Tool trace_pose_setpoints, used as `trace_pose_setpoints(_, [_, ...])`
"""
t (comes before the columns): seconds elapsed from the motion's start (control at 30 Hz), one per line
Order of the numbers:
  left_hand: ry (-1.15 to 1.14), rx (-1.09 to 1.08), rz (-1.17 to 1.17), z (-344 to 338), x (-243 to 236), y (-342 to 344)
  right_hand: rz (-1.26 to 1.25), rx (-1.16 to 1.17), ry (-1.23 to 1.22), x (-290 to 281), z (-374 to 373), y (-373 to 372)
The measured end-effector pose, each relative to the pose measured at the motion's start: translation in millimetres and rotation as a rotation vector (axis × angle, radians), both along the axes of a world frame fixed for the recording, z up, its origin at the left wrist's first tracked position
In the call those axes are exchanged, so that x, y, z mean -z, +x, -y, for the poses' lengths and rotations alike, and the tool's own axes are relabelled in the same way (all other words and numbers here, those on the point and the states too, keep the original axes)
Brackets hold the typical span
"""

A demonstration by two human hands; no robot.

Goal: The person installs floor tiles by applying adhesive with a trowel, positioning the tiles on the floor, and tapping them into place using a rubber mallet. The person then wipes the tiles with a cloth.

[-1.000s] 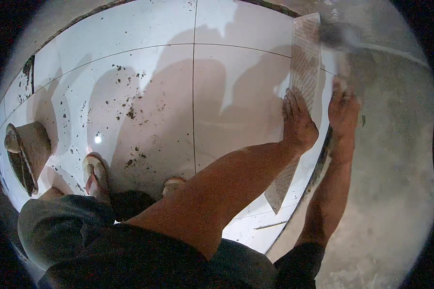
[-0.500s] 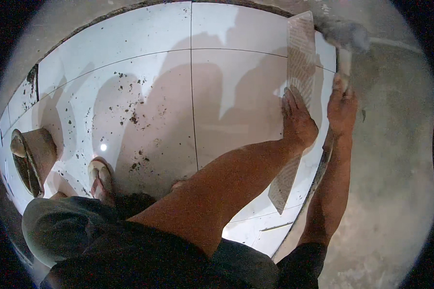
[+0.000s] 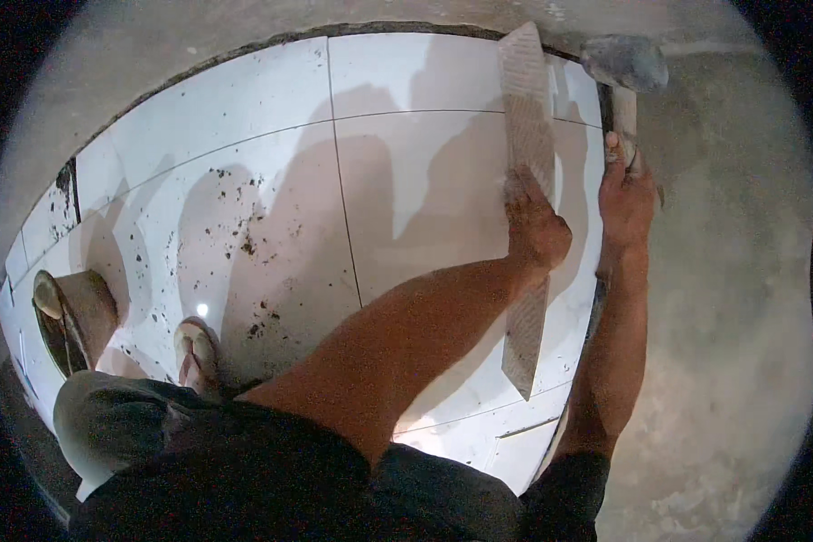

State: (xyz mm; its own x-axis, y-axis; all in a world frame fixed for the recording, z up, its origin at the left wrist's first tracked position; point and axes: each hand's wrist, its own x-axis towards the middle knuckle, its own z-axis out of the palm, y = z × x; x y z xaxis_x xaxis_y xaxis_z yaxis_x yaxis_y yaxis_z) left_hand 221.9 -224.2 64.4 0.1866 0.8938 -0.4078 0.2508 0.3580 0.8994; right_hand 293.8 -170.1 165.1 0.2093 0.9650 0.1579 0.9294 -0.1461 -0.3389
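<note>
My left hand (image 3: 535,221) grips the middle of a long, narrow tile strip (image 3: 526,122), its fingers bent over the left edge. The strip has pointed ends and a ridged, beige face toward me. It lies over the white floor tiles (image 3: 425,194), near their right edge. My right hand (image 3: 627,203) is closed round the pale handle of a mallet (image 3: 625,65). The mallet's bulky grey head is beyond the hand, near the far right corner of the tiles. Part of the handle is hidden in my fist.
Bare grey concrete (image 3: 723,271) borders the tiles on the right. Dark crumbs (image 3: 248,244) are scattered on the tiles at left. A mortar-stained bucket (image 3: 86,312) lies at far left, close to my sandalled foot (image 3: 195,352). A dark gap runs along the far tile edge.
The whole view has shifted, so the tiles appear lower and further left. The mallet, blurred before, is now sharper. My left fingers, stretched out earlier, are more bent on the strip.
</note>
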Motion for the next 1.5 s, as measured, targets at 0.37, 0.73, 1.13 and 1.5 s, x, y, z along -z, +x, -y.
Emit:
trace_pose_setpoints(0.37, [0.117, 0.066, 0.0, 4.8, 23.5, 79.3, -0.082, 0.271, 0.102, 29.4, 51.5, 66.0])
trace_pose_setpoints(0.73, [0.203, -0.024, -0.025, -5.2, 26.4, 133.9, -0.047, 0.284, -0.004, 15.3, 12.5, 86.0])
trace_pose_setpoints(1.13, [0.067, -0.038, -0.076, -8.8, 5.5, 131.8, 0.1, 0.32, -0.259, 8.8, -23.5, 96.2])
trace_pose_setpoints(1.5, [0.014, 0.021, -0.053, -0.9, -4.7, 134.4, 0.465, 0.161, -0.111, 25.8, 3.2, 132.0])
